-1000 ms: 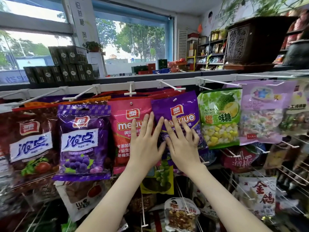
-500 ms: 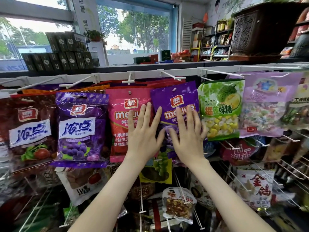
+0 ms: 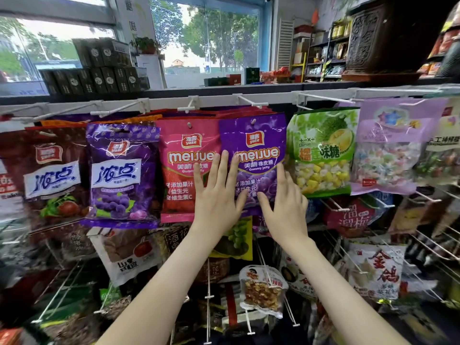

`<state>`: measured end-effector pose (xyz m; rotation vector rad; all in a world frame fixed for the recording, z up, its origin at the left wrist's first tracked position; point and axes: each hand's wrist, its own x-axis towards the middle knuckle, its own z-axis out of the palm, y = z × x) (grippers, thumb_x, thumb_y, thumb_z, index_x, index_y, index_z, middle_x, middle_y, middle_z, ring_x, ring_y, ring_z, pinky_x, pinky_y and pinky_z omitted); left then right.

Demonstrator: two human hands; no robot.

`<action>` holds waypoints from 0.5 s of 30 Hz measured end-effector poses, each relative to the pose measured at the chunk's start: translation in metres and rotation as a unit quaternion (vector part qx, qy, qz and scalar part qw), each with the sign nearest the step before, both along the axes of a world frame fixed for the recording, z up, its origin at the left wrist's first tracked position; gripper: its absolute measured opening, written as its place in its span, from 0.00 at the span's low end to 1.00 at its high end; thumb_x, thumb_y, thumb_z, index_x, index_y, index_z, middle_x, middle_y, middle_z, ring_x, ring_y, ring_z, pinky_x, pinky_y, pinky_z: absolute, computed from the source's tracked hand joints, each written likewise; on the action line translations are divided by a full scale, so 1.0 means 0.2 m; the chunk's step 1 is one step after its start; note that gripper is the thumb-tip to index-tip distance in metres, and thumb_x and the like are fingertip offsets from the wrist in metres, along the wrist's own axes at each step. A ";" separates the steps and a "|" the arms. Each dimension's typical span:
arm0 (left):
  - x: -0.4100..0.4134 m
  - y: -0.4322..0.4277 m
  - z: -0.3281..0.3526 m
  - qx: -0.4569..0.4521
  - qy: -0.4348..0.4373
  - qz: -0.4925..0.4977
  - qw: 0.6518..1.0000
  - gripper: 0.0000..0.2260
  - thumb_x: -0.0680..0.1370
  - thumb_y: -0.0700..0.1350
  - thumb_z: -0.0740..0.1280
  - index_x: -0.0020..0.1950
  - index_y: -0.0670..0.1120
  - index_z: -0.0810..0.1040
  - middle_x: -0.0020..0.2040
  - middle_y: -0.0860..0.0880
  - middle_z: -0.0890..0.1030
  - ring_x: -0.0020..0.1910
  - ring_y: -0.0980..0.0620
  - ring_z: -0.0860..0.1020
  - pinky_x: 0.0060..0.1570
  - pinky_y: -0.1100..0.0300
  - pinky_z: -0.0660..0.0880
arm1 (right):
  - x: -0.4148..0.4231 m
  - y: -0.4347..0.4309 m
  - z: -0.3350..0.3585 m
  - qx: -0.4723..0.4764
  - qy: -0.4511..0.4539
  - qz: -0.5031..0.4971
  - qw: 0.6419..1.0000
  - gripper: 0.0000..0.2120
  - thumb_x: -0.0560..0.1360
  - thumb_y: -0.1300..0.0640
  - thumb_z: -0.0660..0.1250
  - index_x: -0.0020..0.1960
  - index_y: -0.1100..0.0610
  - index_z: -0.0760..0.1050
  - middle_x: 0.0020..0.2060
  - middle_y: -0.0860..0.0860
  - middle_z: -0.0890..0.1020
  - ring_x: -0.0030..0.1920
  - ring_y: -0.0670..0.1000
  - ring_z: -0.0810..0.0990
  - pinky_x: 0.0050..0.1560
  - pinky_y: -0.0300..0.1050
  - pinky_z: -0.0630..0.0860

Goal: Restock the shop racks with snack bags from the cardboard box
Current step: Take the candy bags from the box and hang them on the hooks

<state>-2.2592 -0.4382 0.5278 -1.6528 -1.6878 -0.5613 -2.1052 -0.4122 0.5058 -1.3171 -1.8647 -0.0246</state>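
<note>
Purple meijue bag (image 3: 258, 135) hangs from a white hook (image 3: 249, 100) on the rack's top rail. Both hands lie flat against its lower half, fingers straight, grasping nothing. The left hand (image 3: 219, 197) covers its left edge and overlaps the pink meijue bag (image 3: 184, 170) just left of it. The right hand (image 3: 286, 210) rests on its lower right part. A green durian candy bag (image 3: 323, 150) hangs just right of it.

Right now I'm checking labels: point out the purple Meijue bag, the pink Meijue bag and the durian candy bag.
purple Meijue bag (image 3: 255, 140): head view, its logo.
pink Meijue bag (image 3: 189, 157): head view, its lettering.
durian candy bag (image 3: 323, 152): head view, its label.
</note>
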 end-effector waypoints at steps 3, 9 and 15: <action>0.00 -0.03 -0.01 0.000 0.003 -0.002 1.000 0.31 0.78 0.59 0.54 0.77 0.44 0.56 0.77 0.42 0.58 0.76 0.45 0.54 0.71 0.36 0.46 | 0.00 -0.03 -0.02 0.003 -0.014 -0.018 1.000 0.35 0.79 0.44 0.58 0.78 0.51 0.44 0.77 0.56 0.53 0.75 0.57 0.54 0.70 0.59 0.54; -0.04 -0.09 -0.06 -0.001 0.003 -0.003 1.000 0.31 0.77 0.58 0.59 0.76 0.45 0.59 0.76 0.42 0.59 0.76 0.44 0.57 0.71 0.37 0.44 | -0.09 -0.13 -0.04 0.025 -0.044 -0.008 0.999 0.35 0.77 0.50 0.62 0.78 0.54 0.48 0.77 0.56 0.54 0.75 0.57 0.55 0.70 0.58 0.56; -0.19 -0.31 -0.09 0.014 -0.005 -0.002 1.000 0.29 0.77 0.56 0.57 0.76 0.47 0.61 0.76 0.42 0.60 0.75 0.44 0.58 0.71 0.36 0.48 | -0.32 -0.35 -0.07 0.056 -0.031 0.040 0.997 0.31 0.76 0.55 0.62 0.76 0.58 0.56 0.74 0.56 0.61 0.73 0.55 0.59 0.69 0.56 0.60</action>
